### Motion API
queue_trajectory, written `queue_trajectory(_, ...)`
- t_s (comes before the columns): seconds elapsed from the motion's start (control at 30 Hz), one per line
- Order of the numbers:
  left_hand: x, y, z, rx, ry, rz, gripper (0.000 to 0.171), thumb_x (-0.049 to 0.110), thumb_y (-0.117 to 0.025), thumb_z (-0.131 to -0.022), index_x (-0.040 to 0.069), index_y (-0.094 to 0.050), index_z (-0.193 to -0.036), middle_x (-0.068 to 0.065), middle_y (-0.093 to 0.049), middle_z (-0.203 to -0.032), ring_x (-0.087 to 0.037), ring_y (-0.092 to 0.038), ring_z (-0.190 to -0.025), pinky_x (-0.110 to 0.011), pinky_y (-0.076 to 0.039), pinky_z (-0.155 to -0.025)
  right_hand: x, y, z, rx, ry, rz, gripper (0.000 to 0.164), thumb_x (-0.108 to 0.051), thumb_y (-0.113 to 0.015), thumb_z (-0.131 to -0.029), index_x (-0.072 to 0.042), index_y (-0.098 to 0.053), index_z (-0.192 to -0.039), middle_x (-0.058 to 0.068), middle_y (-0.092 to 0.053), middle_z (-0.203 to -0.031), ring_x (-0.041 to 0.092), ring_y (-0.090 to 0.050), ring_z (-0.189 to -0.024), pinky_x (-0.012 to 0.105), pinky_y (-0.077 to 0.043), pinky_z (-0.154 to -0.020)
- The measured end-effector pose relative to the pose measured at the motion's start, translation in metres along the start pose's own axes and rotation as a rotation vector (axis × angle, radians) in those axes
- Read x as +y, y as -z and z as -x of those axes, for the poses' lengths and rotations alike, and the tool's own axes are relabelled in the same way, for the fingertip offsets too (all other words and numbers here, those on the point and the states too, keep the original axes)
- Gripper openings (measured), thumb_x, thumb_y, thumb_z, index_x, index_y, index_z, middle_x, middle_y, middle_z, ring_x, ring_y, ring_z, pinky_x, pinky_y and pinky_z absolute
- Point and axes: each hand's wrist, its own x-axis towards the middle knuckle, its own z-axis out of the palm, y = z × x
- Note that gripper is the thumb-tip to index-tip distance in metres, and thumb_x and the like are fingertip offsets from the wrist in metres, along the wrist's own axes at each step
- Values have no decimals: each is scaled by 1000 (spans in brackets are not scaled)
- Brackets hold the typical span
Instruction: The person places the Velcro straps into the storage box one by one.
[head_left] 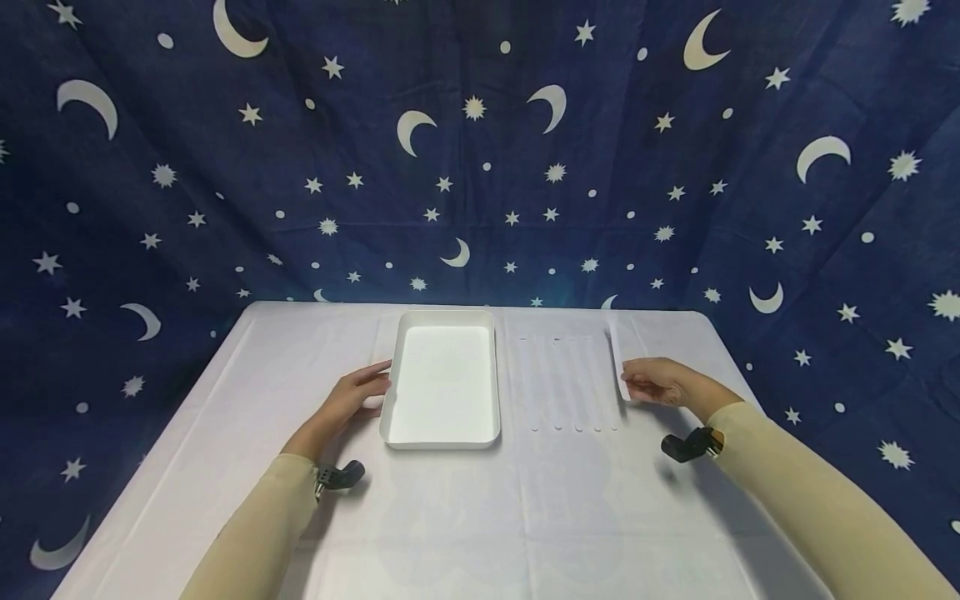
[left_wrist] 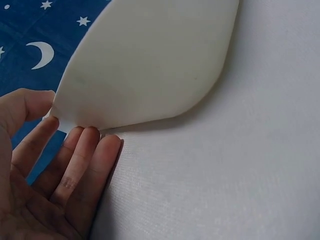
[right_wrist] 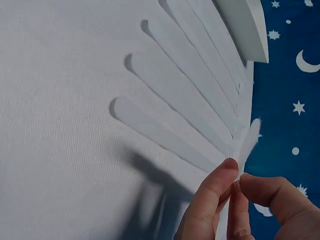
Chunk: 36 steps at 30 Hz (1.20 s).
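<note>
A shallow white rectangular tray (head_left: 441,445) lies on the white table. My left hand (head_left: 347,400) is beside its left side; in the left wrist view the fingertips meet the edge of the tray (left_wrist: 150,65), fingers loosely bent. My right hand (head_left: 658,381) pinches a thin white strip (head_left: 617,358) between thumb and fingers, raised at a slant. Seen from the right wrist, the strip (right_wrist: 250,142) has a rounded free end and fingertips hide its lower part. Left of this hand several similar flat strips (right_wrist: 165,132) lie side by side, their round ends showing.
The white tabletop (head_left: 450,525) carries the tray left of centre and the row of strips right of it. Behind hangs a dark blue curtain (head_left: 480,250) with white moons and stars. Black wrist mounts (head_left: 686,446) stick out below both hands.
</note>
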Motion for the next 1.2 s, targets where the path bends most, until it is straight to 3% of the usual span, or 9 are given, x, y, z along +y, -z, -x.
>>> queue_trajectory(0.1, 0, 1, 0, -1, -9, -7, 63, 30, -64, -94, 18, -41, -151, -18, -49, -146, -36, -53, -129, -35, -60, -86, -3, -5, 2, 12, -8, 1, 16, -1, -56, -94, -4, -51, -109, -1, -64, -72, 8, -65, -64, 21, -61, -67)
queue_trajectory(0.57, -3, -1, -1, -9, -34, -5, 62, 26, -64, -94, 17, -41, -151, -19, -50, -145, -36, -56, -125, -37, -61, -85, -5, -31, 7, -12, 48, 19, 28, 4, -59, -89, -1, -53, -116, -1, -62, -76, 8, -64, -69, 21, -61, -69)
queue_trajectory(0.8, -5, 0, -2, -3, -41, -17, 62, 27, -65, -94, 17, -42, -150, -19, -51, -144, -35, -56, -126, -36, -61, -86, -6, -45, 9, -28, 48, 43, 45, 3, -59, -90, 5, -45, -133, 0, -61, -81, 9, -64, -73, 25, -62, -71)
queue_trajectory(1.2, -6, 0, 0, -12, -57, -20, 63, 28, -65, -94, 15, -40, -151, -21, -50, -144, -36, -56, -124, -36, -60, -88, -13, -75, 14, -59, 46, 47, 49, 2, -60, -88, 5, -44, -134, 4, -60, -86, 10, -64, -75, 25, -62, -70)
